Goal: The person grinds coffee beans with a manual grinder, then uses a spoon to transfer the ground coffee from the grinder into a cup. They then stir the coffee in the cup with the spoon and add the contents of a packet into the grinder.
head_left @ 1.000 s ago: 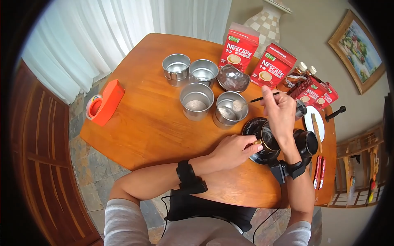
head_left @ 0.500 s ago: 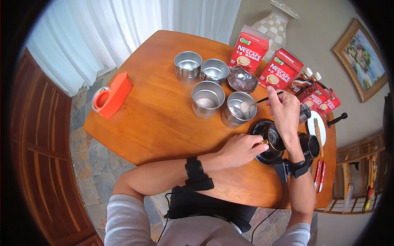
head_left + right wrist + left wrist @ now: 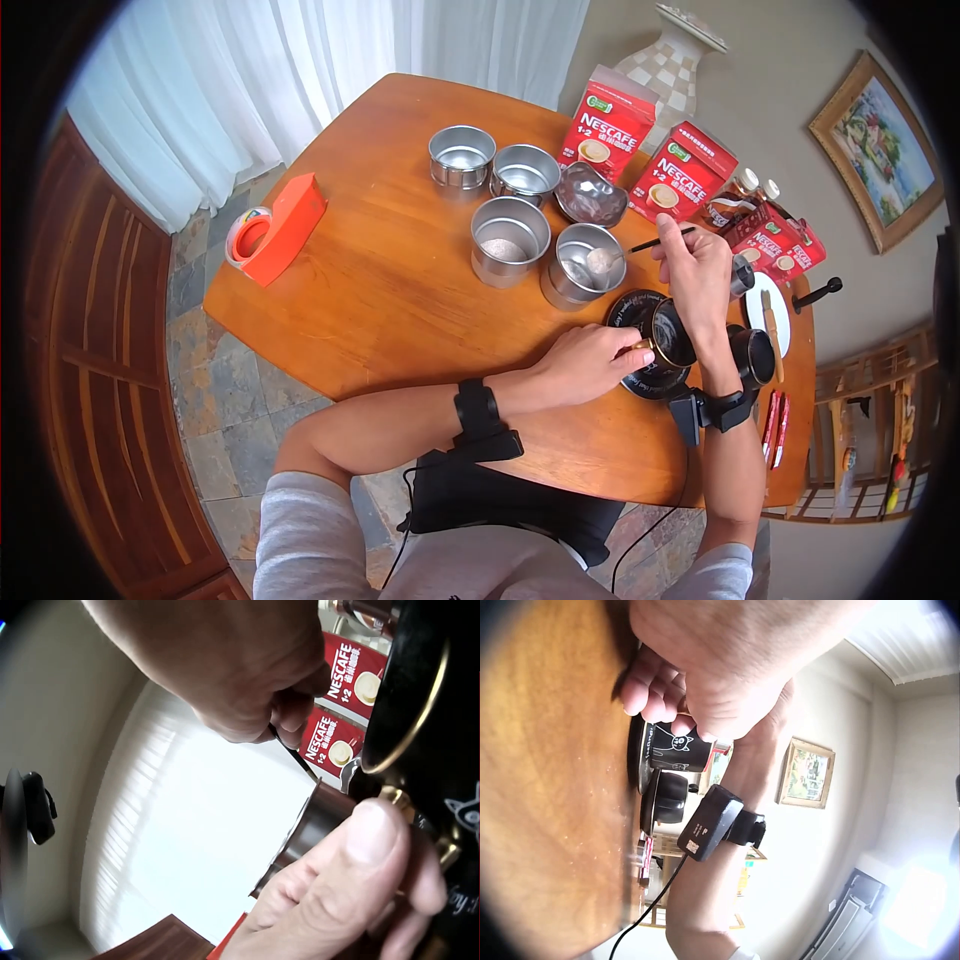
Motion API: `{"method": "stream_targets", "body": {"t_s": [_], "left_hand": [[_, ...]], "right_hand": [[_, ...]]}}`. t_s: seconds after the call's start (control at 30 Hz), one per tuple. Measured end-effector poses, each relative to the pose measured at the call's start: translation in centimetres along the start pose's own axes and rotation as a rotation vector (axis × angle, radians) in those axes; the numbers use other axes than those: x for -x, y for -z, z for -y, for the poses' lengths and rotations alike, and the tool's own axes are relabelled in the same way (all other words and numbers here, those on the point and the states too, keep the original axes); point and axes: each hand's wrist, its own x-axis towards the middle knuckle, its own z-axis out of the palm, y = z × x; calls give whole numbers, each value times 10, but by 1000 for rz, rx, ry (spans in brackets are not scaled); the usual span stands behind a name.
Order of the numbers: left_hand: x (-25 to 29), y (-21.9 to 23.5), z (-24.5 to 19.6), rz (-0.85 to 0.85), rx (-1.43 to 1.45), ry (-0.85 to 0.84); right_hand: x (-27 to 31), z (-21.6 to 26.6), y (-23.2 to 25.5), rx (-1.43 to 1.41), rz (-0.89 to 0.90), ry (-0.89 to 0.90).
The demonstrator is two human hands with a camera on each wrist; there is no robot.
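Note:
My left hand (image 3: 592, 368) grips the gold handle of a black cup (image 3: 681, 750) with white cat drawings. The cup stands on a black saucer (image 3: 622, 310) with white lettering. Reaching past the cup, my right hand (image 3: 697, 275) pinches the dark handle of a spoon (image 3: 646, 245). Pale powder lies in the spoon's bowl, inside the rim of a metal cup (image 3: 572, 288). Another metal cup (image 3: 508, 262), beside it on the left, has similar powder at its bottom. In the right wrist view, the black cup's gold rim fills the right side, with left fingers at its handle.
Two more metal cups (image 3: 462, 176) and a crumpled-looking silver bowl (image 3: 590, 194) stand behind. Red Nescafe boxes (image 3: 604, 125) and brown bottles (image 3: 728, 205) line the back. At right are a second black cup (image 3: 752, 355), white plate (image 3: 784, 325), brush and red sachets; an orange tape dispenser (image 3: 285, 230) sits left.
The head view has shifted, so the table things appear further right. Both hands keep their holds, the spoon's bowl staying within the metal cup's rim.

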Motion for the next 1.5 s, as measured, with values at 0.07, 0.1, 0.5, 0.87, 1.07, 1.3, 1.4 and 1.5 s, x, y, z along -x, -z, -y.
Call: {"method": "stream_targets", "body": {"t_s": [0.07,0.1,0.5,0.87,1.07,1.3,1.4,1.5], "left_hand": [[1,0,0,0,0,10],[1,0,0,2,-5,12],[-1,-8,12,-42,-60,-42],[-9,-18,31,-109,-20,-136],[-8,-10,21,-27,56,-119],[-8,-7,17,-4,84,-117],[-7,-8,21,-22,81,-126],[-9,-10,20,-15,81,-138]], "right_hand": [[0,0,-2,-23,-2,-4],[0,0,-2,-25,-4,1],[8,65,-46,-325,-45,164],[11,57,-55,99,147,877],[16,49,-52,96,159,880],[17,45,-57,29,109,839],[17,46,-57,68,130,856],[20,43,-57,40,73,836]]}}
